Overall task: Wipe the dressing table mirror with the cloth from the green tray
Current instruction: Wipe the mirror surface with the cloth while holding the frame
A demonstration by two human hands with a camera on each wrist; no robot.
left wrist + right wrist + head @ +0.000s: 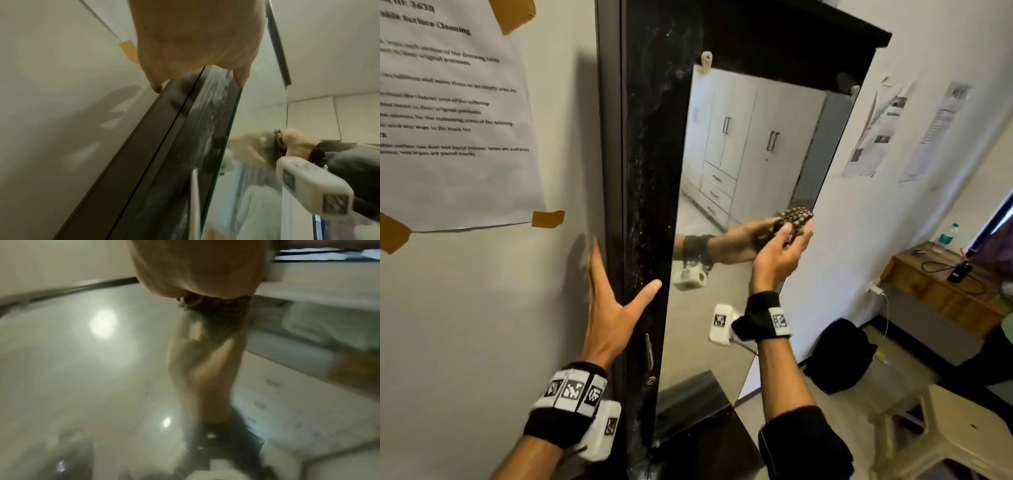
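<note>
Right hand point(782, 251) is pressing a dark knobbly cloth point(795, 219) against the mirror point(726, 192), near the glass's right edge and about mid-height. Fingers are lying fairly straight behind the cloth, thumb apart to the left; cloth is sitting between palm side and glass. Right wrist view is blurred: cloth point(218, 313) is showing as a dark patch at the fingertips, touching the glass, with the hand's reflection below it.

Left hand point(613, 301) is spread wide and holding nothing. Fingers are lying flat along the white wall point(482, 308) beside the dark frame point(650, 171); thumb is reaching across the frame's front face. Left wrist view is confirming this: hand point(195, 40) is straddling the frame edge point(164, 146), fingertips on either side.

Frame face is carrying whitish dusty streaks. Taped paper sheet point(448, 113) is hanging on the wall left of the frame. Wooden side bench point(941, 284) with cables and a bottle point(947, 236) is standing at far right; a pale plastic stool point(962, 435) is sitting lower right.
</note>
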